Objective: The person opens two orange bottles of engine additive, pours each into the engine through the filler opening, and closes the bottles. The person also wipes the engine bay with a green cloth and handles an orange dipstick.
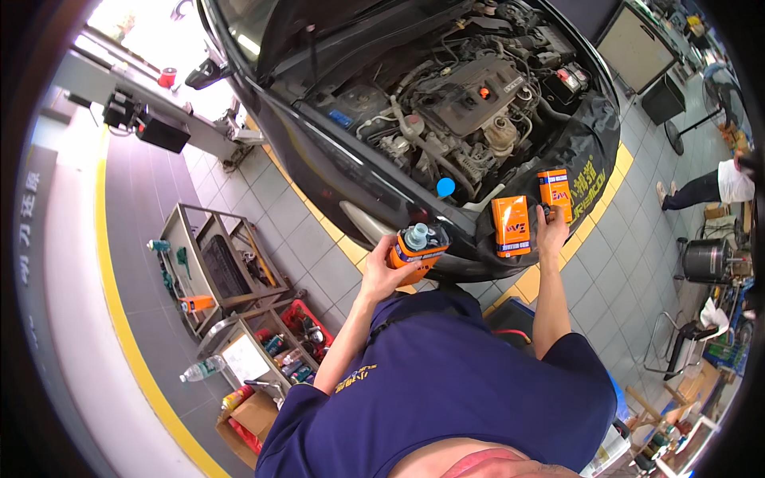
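My left hand is wrapped round an orange and dark-blue container with a pale translucent neck at its top, held upright in front of the car's bumper. Fingers closed, my right hand pinches a small black piece, too small to name for sure. It is right beside two orange rectangular cans, a nearer one and a farther one. Both cans rest on a black fender cover at the car's front edge. Beyond my hands lies the uncovered engine, with a small orange-red spot on its top.
The black car has its hood raised. A bright blue round thing shows at the bay's near edge. To the left stand a metal cart and a tool trolley; a plastic bottle is beside it. At right, another person stands near a fan.
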Action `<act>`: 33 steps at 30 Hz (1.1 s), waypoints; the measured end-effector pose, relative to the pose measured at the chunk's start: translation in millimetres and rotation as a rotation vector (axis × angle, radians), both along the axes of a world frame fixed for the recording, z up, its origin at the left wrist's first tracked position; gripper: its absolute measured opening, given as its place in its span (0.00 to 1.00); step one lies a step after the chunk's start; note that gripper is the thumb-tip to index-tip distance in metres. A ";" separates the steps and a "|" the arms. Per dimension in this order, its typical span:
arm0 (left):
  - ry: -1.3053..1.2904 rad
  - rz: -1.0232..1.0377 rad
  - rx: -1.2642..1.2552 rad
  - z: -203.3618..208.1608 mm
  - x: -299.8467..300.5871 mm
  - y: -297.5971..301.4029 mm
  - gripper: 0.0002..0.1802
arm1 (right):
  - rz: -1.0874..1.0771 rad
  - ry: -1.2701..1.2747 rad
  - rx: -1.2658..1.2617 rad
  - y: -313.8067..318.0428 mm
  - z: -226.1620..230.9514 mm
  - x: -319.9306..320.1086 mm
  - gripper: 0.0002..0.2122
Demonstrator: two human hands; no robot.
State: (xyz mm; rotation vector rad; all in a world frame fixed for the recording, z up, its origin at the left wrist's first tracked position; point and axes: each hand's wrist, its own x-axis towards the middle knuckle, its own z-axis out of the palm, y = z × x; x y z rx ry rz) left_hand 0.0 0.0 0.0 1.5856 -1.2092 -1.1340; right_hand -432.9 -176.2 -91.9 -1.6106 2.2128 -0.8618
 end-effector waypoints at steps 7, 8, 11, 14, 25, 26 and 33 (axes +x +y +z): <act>-0.040 0.144 -0.193 40.6 98.4 65.1 0.36 | 0.466 -0.675 0.109 81.1 136.2 213.4 0.16; -0.067 0.175 -0.183 43.9 113.1 76.4 0.36 | 0.588 -0.787 0.062 95.5 149.3 250.1 0.18; -0.129 0.297 -0.268 47.5 160.0 109.2 0.37 | 0.856 -0.859 0.132 123.2 181.1 341.5 0.17; -0.215 0.389 -0.294 56.9 203.5 152.1 0.38 | 1.106 -0.719 0.267 143.9 204.8 409.7 0.18; -0.567 0.774 -0.204 71.4 267.3 273.7 0.38 | 1.744 -0.172 0.182 191.5 224.8 600.0 0.19; -0.592 0.801 -0.196 68.3 272.0 278.1 0.39 | 1.804 -0.226 0.187 193.3 220.3 616.6 0.19; -0.565 1.083 -0.013 65.1 282.8 303.4 0.38 | 1.997 -0.418 0.597 203.5 200.1 713.2 0.17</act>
